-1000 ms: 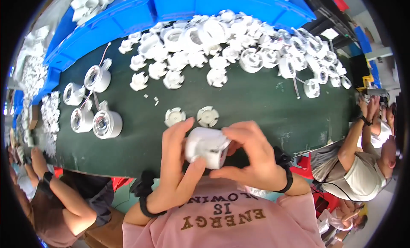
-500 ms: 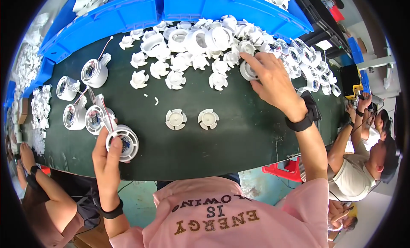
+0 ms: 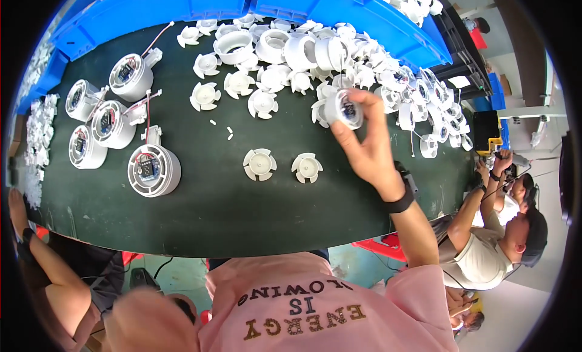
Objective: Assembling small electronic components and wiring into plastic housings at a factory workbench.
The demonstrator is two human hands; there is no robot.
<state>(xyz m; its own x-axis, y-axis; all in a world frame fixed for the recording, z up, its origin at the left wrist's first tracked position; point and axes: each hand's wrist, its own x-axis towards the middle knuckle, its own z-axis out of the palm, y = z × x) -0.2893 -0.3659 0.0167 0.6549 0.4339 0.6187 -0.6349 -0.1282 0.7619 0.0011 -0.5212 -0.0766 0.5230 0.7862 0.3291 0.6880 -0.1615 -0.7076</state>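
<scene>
My right hand [image 3: 368, 140] grips a small white fan housing [image 3: 337, 109] between thumb and fingers, above the dark table; a circuit board shows inside it. Down by my shirt, my left hand [image 3: 145, 318] is smeared by motion and its fingers cannot be made out. A white round fan housing with a circuit board [image 3: 162, 170] stands on the table at the left, untouched. Several similar housings with red wires [image 3: 114, 125] stand behind it. Two white fan blade wheels [image 3: 259, 165] lie side by side in front of me.
Loose blade wheels and white rings [image 3: 276, 76] heap along the back, before blue bins [image 3: 339, 19]. More wired housings [image 3: 436, 103] pile up at the right. Small white bits [image 3: 230, 132] lie mid-table. Co-workers sit at both sides, one in a cap [image 3: 530, 234].
My left hand has let go of the fan housing and drawn back toward my body. My right hand has lifted a small housing from the pile and moved it nearer.
</scene>
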